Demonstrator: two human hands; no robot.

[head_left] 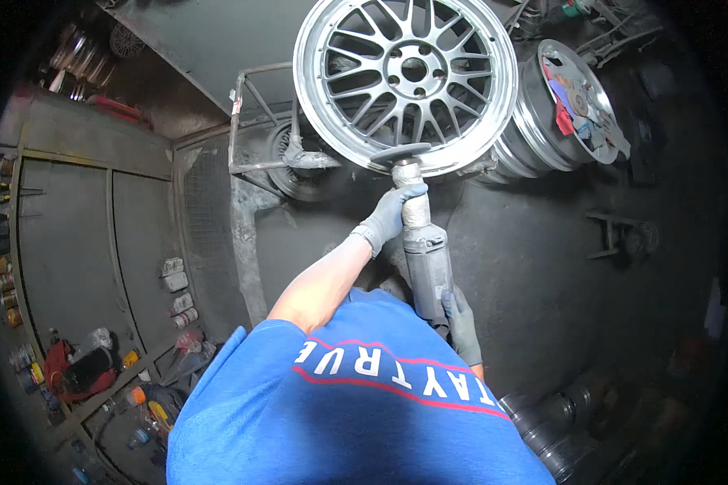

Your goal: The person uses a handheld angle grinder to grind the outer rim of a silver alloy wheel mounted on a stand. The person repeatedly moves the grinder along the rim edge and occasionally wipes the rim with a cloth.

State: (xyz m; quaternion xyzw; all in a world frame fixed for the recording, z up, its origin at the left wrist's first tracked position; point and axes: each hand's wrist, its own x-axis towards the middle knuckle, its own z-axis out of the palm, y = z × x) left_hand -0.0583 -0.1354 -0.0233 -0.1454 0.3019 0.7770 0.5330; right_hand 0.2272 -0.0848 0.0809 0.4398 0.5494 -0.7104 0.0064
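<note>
Silver wheel (430, 64), head view: ahead of the person. Grinder (429, 271), disc (399, 153) at lower rim (461, 155), contact unclear; left hand (395, 212), fingers grasping neck (416, 213); right hand (463, 325), fingers grasping rear. Apparent step: rim smoothing; next move needs light, even pressure.

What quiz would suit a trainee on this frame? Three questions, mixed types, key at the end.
1. Which part of the power tool is the left hand holding?
2. True or false: the right hand is gloved.
3. Fill in the blank: in the picture, coloured scraps lie on a wheel to the ____ of the large multi-spoke wheel.

Key:
1. The pale neck, just behind the disc.
2. True.
3. Right.
</note>
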